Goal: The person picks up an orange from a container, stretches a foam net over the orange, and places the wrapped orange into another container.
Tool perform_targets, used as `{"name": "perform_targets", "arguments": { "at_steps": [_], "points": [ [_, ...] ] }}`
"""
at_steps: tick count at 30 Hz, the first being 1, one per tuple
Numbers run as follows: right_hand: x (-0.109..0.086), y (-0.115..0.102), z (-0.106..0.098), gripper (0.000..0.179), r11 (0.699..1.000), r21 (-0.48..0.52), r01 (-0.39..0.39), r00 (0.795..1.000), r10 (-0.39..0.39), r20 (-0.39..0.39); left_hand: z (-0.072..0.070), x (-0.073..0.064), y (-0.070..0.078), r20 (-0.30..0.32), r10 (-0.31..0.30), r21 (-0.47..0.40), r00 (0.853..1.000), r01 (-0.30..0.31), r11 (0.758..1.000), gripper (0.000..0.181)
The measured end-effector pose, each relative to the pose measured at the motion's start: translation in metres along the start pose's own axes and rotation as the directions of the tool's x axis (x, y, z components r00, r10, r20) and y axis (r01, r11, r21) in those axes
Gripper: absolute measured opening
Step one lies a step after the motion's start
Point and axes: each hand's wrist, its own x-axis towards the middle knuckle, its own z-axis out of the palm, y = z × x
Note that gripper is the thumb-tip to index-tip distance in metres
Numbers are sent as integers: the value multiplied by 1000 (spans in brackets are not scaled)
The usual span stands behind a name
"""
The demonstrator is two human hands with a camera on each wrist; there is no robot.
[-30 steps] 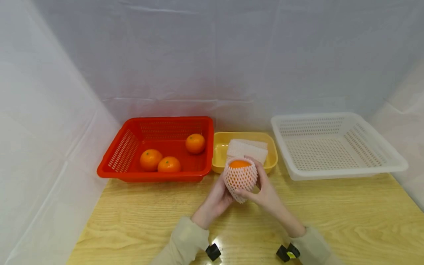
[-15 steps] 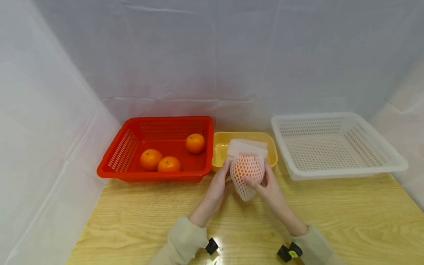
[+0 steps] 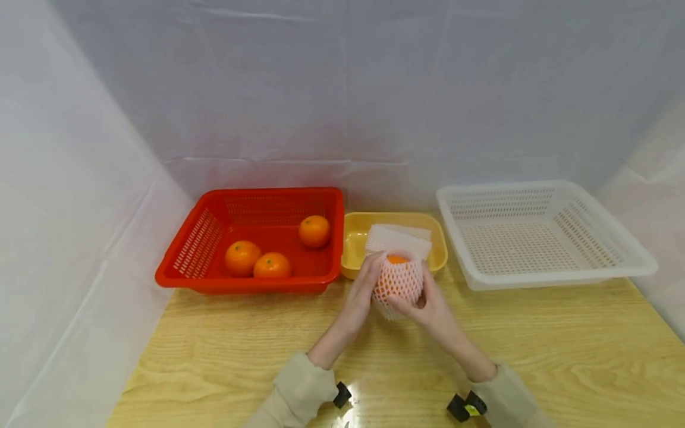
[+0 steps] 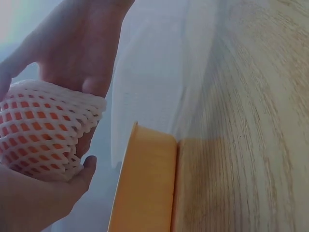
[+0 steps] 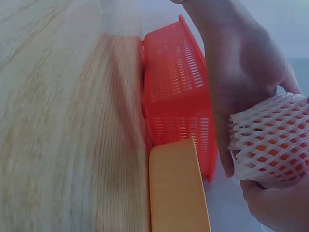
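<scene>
An orange [image 3: 397, 260] sits inside a white foam net sleeve [image 3: 398, 285], its top showing through the open upper end. The net gathers to a loose frilled end below the fruit. My left hand [image 3: 357, 300] holds the left side of the wrapped fruit, fingers pointing up along it. From the right, my right hand [image 3: 434, 306] grips it with the thumb across the near face; its other fingers are mostly hidden behind. Both wrist views show the netted orange [image 4: 36, 130] between the two hands, raised off the table.
Behind the hands, a yellow tray [image 3: 353, 238] holds folded foam nets [image 3: 396, 238]. At left stands a red basket [image 3: 257, 285] with three oranges [image 3: 314, 232]. A white basket [image 3: 562, 278] is at right. The table [image 3: 241, 345] is wooden, with white sheeting around it.
The wrapped orange shifted right and tilted, then turned so its top shows again. My left hand moved from beneath the fruit up along its left side. The baskets stayed put.
</scene>
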Motion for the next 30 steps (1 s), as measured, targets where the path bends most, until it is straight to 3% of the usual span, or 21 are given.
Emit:
{"name": "perform_targets", "arguments": {
  "at_steps": [3, 11, 17, 24, 30],
  "points": [
    [-1, 2, 0, 73, 1000, -11, -9, 1000, 9, 6, 0, 0, 1, -5, 14, 2, 1000, -14, 1000, 47],
    [3, -2, -4, 67, 999, 39, -35, 999, 34, 36, -2, 0, 3, -16, -47, 29, 999, 48, 998, 51],
    [6, -4, -9, 67, 995, 20, -93, 995, 92, 38, -4, 1, 3, -39, -37, 49, 999, 39, 998, 52],
    [8, -9, -21, 74, 990, -38, -138, 990, 137, -39, -7, 4, 4, -71, -7, 68, 997, 12, 998, 50],
    [14, -20, -50, 75, 995, -42, -96, 989, 90, -119, -11, 4, 8, -52, 28, 25, 998, -27, 999, 50]
  ]
}}
